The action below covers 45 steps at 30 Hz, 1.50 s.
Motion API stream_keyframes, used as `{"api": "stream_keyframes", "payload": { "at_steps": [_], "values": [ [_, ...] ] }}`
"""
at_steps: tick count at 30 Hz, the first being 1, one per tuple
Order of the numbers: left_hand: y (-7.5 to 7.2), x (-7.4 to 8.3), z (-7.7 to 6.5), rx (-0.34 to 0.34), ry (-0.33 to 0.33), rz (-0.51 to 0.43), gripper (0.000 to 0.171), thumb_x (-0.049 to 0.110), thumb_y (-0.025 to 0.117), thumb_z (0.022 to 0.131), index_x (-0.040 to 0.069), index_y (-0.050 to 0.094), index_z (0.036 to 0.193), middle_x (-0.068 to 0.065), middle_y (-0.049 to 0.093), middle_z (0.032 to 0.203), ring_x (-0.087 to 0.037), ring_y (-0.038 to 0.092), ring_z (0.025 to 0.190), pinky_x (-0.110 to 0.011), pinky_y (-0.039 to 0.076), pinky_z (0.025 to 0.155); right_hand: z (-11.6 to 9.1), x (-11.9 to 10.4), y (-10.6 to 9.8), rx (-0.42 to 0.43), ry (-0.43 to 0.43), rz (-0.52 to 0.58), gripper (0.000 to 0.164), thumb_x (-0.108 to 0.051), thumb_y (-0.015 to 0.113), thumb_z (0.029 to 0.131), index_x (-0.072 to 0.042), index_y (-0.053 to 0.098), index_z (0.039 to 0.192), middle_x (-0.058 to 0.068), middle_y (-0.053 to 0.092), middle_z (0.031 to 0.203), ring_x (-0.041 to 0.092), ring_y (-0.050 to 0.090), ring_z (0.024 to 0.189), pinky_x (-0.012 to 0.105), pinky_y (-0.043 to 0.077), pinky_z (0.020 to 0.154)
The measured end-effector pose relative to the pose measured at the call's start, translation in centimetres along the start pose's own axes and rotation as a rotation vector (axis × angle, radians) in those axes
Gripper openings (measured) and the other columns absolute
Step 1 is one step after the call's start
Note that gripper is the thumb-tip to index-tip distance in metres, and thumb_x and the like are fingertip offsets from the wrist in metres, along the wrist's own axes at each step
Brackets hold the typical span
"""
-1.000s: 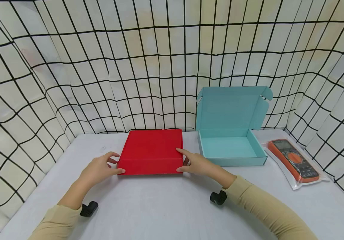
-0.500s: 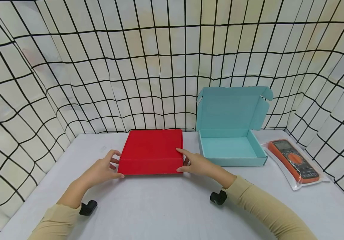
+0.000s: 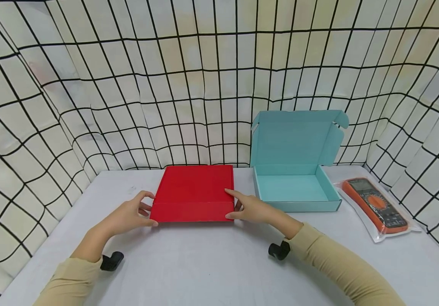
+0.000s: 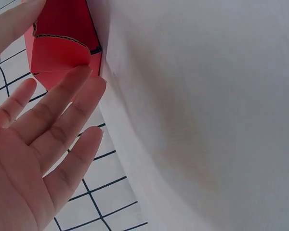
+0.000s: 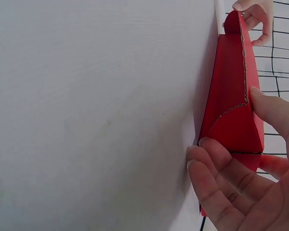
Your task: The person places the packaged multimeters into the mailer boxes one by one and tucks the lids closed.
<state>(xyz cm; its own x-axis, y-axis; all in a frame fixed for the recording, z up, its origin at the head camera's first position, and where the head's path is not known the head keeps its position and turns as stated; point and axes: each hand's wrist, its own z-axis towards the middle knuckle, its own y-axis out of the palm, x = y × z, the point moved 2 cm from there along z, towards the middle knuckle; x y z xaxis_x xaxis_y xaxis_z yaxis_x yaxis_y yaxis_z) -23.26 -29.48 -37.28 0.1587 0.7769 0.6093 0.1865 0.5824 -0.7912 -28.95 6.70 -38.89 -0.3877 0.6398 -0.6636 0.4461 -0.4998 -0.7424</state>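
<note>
A red cardboard mailer box [image 3: 196,182] lies near the back of the table, lid lowered, front panel tilted outward. My left hand [image 3: 129,216] holds its front left corner, thumb at the front panel's lower edge and fingers at the side. In the left wrist view those fingertips meet a red corner flap [image 4: 62,54] with a bare corrugated edge. My right hand [image 3: 252,208] holds the front right corner, index finger stretched onto the lid, thumb on the front panel. In the right wrist view, other fingertips touch the rounded side flap [image 5: 236,127] under the lid's edge.
A light blue mailer box [image 3: 296,189] stands right of the red one, lid upright. Farther right lies an orange and black multimeter [image 3: 374,204] in a clear plastic bag. White cloth with a black grid [image 3: 219,85] surrounds the table's back and sides.
My left thumb has slid down from the red box's front panel to its lower corner, and the left hand has shifted slightly. My right hand has stayed in place.
</note>
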Motion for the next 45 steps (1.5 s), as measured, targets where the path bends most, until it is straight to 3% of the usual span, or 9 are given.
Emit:
{"api": "stream_keyframes", "payload": {
  "at_steps": [14, 21, 45],
  "values": [
    [-0.43, 0.10, -0.16, -0.026, -0.007, -0.032, 0.071, 0.026, 0.086, 0.083, 0.007, 0.043, 0.136, -0.015, 0.071, 0.115, -0.025, 0.068, 0.101, -0.043, 0.052, 0.083, 0.01, -0.05, -0.17, -0.029, 0.006, 0.011, 0.084, -0.028, 0.078, 0.091, -0.010, 0.034, 0.160, 0.002, 0.063, 0.099, 0.015, 0.061, 0.086, 0.029, 0.054, 0.070],
    [-0.66, 0.22, -0.21, -0.051, -0.021, -0.045, 0.063, 0.030, 0.080, 0.090, 0.008, 0.043, 0.136, -0.017, 0.071, 0.117, -0.031, 0.068, 0.105, -0.052, 0.053, 0.087, 0.05, -0.05, -0.27, -0.038, 0.005, 0.019, 0.085, -0.028, 0.078, 0.091, -0.009, 0.033, 0.160, 0.002, 0.063, 0.098, 0.015, 0.062, 0.085, 0.029, 0.054, 0.069],
    [-0.95, 0.48, -0.01, -0.101, 0.001, -0.105, 0.057, 0.020, 0.079, 0.090, 0.004, 0.046, 0.134, -0.017, 0.071, 0.117, -0.033, 0.067, 0.108, -0.051, 0.054, 0.090, 0.23, -0.12, -0.35, -0.043, 0.006, 0.022, 0.085, -0.030, 0.078, 0.091, -0.009, 0.034, 0.160, 0.002, 0.063, 0.098, 0.016, 0.062, 0.085, 0.029, 0.054, 0.069]
  ]
}}
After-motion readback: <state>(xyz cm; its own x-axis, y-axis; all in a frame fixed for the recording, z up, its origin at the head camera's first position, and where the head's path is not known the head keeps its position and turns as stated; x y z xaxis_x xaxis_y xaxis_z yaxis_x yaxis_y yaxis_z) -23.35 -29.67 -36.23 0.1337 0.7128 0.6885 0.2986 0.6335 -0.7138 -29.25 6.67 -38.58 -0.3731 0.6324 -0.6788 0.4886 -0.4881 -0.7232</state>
